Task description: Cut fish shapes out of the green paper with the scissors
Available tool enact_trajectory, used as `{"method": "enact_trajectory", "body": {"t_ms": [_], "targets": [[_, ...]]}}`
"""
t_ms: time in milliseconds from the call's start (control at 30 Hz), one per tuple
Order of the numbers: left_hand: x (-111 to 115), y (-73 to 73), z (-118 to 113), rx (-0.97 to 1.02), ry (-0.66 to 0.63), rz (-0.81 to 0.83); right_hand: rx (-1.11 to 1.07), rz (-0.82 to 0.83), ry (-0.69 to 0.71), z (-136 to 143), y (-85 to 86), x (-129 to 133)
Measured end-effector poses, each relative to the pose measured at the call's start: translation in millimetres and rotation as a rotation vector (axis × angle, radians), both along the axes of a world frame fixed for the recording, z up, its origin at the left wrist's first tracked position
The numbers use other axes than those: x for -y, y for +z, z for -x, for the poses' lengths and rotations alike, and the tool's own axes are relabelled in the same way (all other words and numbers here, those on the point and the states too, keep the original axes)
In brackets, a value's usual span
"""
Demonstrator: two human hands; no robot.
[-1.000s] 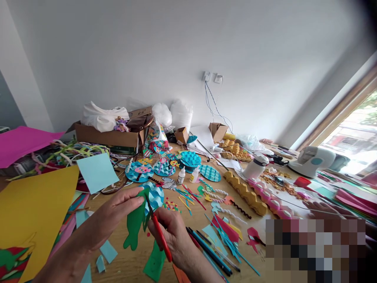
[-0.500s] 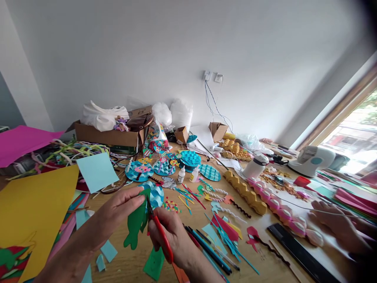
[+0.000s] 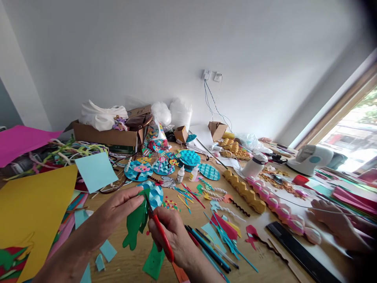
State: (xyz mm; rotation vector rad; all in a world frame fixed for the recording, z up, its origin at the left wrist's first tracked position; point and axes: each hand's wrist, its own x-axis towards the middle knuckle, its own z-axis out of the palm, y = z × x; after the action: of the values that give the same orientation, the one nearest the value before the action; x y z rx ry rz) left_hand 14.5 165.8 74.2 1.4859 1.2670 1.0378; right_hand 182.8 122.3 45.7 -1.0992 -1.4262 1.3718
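Note:
Between the fingers of my left hand (image 3: pixel 125 202) hangs a green paper fish (image 3: pixel 134 226), its tail pointing down. My right hand (image 3: pixel 169 228) grips red-handled scissors (image 3: pixel 163 236), whose blades reach up to the fish's right edge near my left fingertips. How far apart the blades are is hard to make out. A green paper scrap (image 3: pixel 154 261) lies on the table below my hands. Just beyond them rests a blue wavy paper disc (image 3: pixel 153 194).
Another person's hand (image 3: pixel 335 220) rests at the right, beside a pink-painted egg-carton strip (image 3: pixel 282 210). Pens (image 3: pixel 210 251) and a black ruler-like bar (image 3: pixel 303 251) lie right of my hands. Two glue bottles (image 3: pixel 180 174) stand ahead. Yellow card (image 3: pixel 38 212) lies left.
My hands, the fish and the scissors hold almost the same pose. The whole view has shifted very slightly.

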Motion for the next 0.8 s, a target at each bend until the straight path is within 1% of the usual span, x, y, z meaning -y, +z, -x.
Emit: {"method": "enact_trajectory", "body": {"t_ms": [100,333,567,800], "targets": [[-1,-1.3,4,0.001,-0.022,0.017,0.016,-0.004,0.002,0,-0.3,0],[-5,-11.9,12,0.036,-0.086,0.020,0.051,-0.010,0.012,-1,1.5,1],[-7,-6.7,18,-0.009,-0.155,0.034,0.085,-0.026,0.043,-3,-1.0,0],[-13,-9.8,25,-0.063,-0.156,0.048,0.160,-0.031,0.059,-6,2.3,0]]}}
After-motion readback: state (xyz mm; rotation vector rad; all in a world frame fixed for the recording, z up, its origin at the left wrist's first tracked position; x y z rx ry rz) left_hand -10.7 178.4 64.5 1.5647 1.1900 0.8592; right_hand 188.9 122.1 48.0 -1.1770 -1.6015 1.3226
